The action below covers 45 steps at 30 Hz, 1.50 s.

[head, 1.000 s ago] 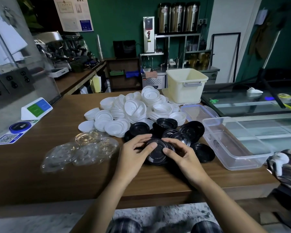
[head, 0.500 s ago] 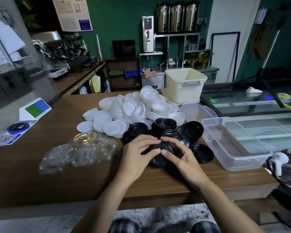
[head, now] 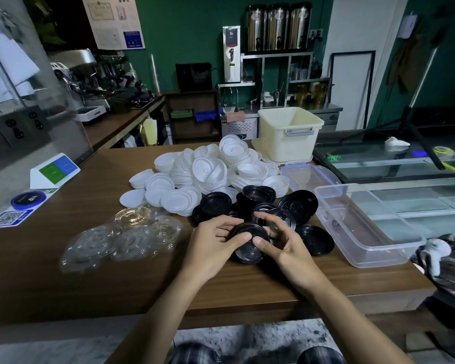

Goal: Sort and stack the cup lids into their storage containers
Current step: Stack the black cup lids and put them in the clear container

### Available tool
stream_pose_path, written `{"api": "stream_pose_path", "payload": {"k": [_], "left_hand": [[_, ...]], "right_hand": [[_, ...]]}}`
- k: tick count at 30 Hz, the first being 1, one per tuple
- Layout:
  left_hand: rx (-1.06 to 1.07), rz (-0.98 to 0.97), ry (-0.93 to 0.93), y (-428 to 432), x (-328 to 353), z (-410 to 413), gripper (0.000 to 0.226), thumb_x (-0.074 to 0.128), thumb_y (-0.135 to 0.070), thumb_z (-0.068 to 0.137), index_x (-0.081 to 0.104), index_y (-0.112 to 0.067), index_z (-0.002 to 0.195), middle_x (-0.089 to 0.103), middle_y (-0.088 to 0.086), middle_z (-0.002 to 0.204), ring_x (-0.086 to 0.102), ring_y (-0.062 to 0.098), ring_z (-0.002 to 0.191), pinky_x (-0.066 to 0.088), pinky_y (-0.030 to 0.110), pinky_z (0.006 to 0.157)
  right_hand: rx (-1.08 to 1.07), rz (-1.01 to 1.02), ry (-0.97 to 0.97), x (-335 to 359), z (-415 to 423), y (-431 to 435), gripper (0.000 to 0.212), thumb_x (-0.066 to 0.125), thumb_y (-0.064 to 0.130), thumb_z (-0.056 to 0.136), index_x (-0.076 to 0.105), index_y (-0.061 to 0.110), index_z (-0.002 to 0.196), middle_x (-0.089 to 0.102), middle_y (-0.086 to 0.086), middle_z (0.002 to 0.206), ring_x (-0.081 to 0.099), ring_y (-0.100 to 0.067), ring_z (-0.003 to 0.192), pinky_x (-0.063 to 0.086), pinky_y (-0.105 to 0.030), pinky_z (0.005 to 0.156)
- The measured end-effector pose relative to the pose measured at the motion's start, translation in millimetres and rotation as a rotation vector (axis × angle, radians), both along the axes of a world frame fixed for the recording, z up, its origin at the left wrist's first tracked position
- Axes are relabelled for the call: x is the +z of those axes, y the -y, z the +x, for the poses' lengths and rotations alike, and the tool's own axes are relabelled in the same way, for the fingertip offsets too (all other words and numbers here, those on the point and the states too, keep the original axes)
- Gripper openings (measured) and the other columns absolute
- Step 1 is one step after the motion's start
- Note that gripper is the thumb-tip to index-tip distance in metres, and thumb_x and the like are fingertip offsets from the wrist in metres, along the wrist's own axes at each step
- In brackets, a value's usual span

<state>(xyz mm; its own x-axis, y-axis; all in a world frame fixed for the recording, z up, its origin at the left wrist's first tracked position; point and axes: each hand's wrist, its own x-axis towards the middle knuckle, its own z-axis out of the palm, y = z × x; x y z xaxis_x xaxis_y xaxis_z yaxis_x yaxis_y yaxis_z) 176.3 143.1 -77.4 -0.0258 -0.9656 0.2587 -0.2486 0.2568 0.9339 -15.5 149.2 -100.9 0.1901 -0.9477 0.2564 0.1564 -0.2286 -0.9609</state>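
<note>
My left hand [head: 212,241] and my right hand [head: 284,241] hold a small stack of black lids [head: 248,249] between them, thumbs on top and fingers curled round its rim, just above the wooden counter [head: 63,282]. Behind the stack lie several loose black lids [head: 297,206]. Farther back is a big heap of white lids [head: 202,174]. Several clear lids [head: 121,239] lie to the left. A clear plastic storage box [head: 363,227] stands empty at the right, and a cream tub [head: 289,132] stands behind the white heap.
A clear box lid [head: 309,174] lies flat between the tub and the clear box. A glass display case [head: 405,179] borders the counter on the right. A small sign stand [head: 54,169] and a QR sticker [head: 8,218] sit at the far left.
Both hands have gathered the black stack tighter and lifted its far edge a little; my right fingers have curled further over its rim. The piles have not moved.
</note>
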Motion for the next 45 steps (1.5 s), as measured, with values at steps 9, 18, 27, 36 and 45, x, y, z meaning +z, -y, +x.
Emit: {"api": "stream_pose_path", "payload": {"k": [9,18,27,36,45], "left_hand": [[0.025,-0.273,0.576,-26,-20,54,0.051,0.082,-0.057,0.08,0.073,-0.033,0.125,0.062,-0.027,0.127,0.058,-0.006,0.121,0.039,0.013,0.106],[0.089,-0.367,0.518,-30,-27,61,0.022,0.076,-0.013,0.09,0.072,-0.024,0.109,0.07,-0.019,0.097,0.066,-0.003,0.09,0.053,0.025,0.081],[-0.14,0.01,-0.132,-30,-4,44,0.035,0.066,-0.018,0.099,0.069,-0.026,0.133,0.07,-0.005,0.127,0.069,0.019,0.121,0.06,0.052,0.095],[-0.041,-0.057,-0.097,-7,0,16,0.055,0.083,-0.007,0.085,0.067,-0.029,0.133,0.076,-0.015,0.104,0.071,0.006,0.099,0.055,0.021,0.088],[0.013,-0.113,-0.158,-4,-15,-2,0.028,0.081,-0.014,0.089,0.077,-0.019,0.116,0.078,-0.01,0.114,0.071,0.008,0.113,0.055,0.027,0.102]], "right_hand": [[-0.134,-0.094,-0.077,1,2,1,0.035,0.073,-0.001,0.095,0.069,0.012,0.127,0.077,-0.002,0.117,0.07,-0.01,0.112,0.051,-0.02,0.097],[-0.116,-0.06,-0.051,0,1,2,0.047,0.073,-0.012,0.09,0.067,0.011,0.131,0.074,-0.004,0.127,0.068,-0.015,0.122,0.051,-0.023,0.105],[-0.122,-0.066,-0.09,5,2,-2,0.051,0.07,-0.012,0.093,0.067,0.015,0.136,0.075,0.012,0.127,0.067,0.003,0.117,0.052,-0.011,0.086],[-0.052,-0.043,-0.061,10,2,-6,0.031,0.066,0.008,0.102,0.073,0.019,0.13,0.076,0.004,0.128,0.067,-0.013,0.126,0.049,-0.024,0.108],[-0.036,-0.054,-0.052,5,0,-2,0.041,0.07,0.007,0.099,0.065,0.016,0.139,0.073,0.001,0.134,0.064,-0.012,0.131,0.048,-0.021,0.106]]}}
